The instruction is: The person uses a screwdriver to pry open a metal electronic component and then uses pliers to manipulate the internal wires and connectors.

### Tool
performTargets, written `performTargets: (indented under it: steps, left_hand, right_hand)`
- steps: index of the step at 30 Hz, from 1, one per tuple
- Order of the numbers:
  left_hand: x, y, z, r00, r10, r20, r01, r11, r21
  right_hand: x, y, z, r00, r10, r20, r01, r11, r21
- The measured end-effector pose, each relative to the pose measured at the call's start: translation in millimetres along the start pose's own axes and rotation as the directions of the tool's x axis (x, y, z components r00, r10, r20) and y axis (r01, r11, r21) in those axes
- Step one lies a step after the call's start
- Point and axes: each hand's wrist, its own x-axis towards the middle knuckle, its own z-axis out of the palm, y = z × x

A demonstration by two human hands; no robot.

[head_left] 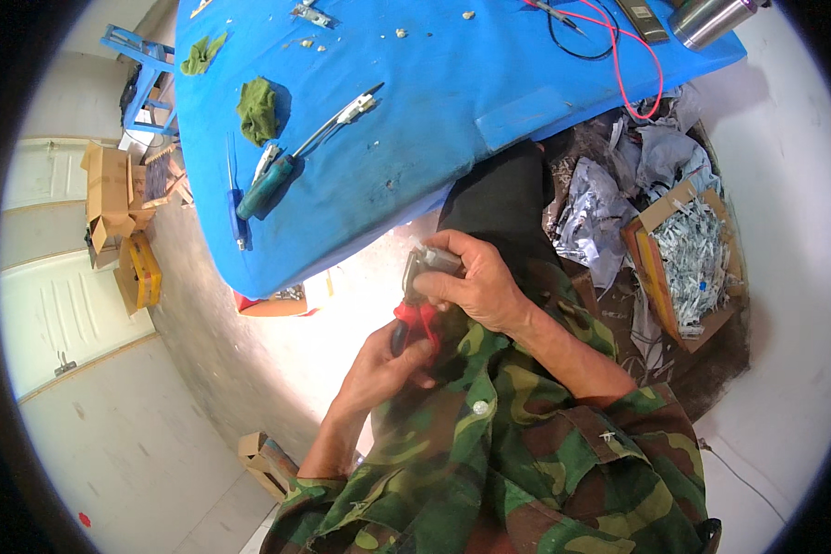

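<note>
Above my lap, my left hand [385,367] is closed around the handles of pliers [416,319] with red and black grips. My right hand [491,286] pinches a small grey block-like part [439,259] right beside the pliers' jaws. Whether the jaws bite on that part cannot be made out. On the blue-covered table [415,120] ahead of my hands lie a soldering iron [270,187] with a teal handle and a thin screwdriver [239,208] with a blue handle. A slim pale piece [355,108] rests against the iron's tip.
Green cloths [257,109] and small scraps lie on the table. Red and black test leads [632,78] and a metal cup [711,20] occupy its far right. Below it on the right, a cardboard box [651,268] holds shredded strips. More boxes [111,189] stand left.
</note>
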Motion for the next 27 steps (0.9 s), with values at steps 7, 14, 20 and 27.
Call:
performTargets:
  steps: [7,14,20,27]
  left_hand:
    - [-5,-10,-7,0.999,0.024,0.043,-0.018,0.991,-0.133]
    - [-8,-12,-13,0.995,0.088,0.049,-0.078,0.979,-0.19]
    - [-7,-10,-19,0.997,0.054,0.06,-0.038,0.966,-0.254]
    - [-8,-10,-16,0.995,0.096,-0.036,-0.101,0.978,-0.185]
  right_hand:
    - [3,4,10,0.999,0.049,-0.014,-0.05,0.991,-0.127]
    - [9,12,16,0.999,0.052,-0.004,-0.052,0.998,-0.041]
    - [7,7,23,0.997,0.083,-0.004,-0.082,0.986,-0.145]
    - [10,17,14,0.997,0.074,0.001,-0.074,0.99,0.116]
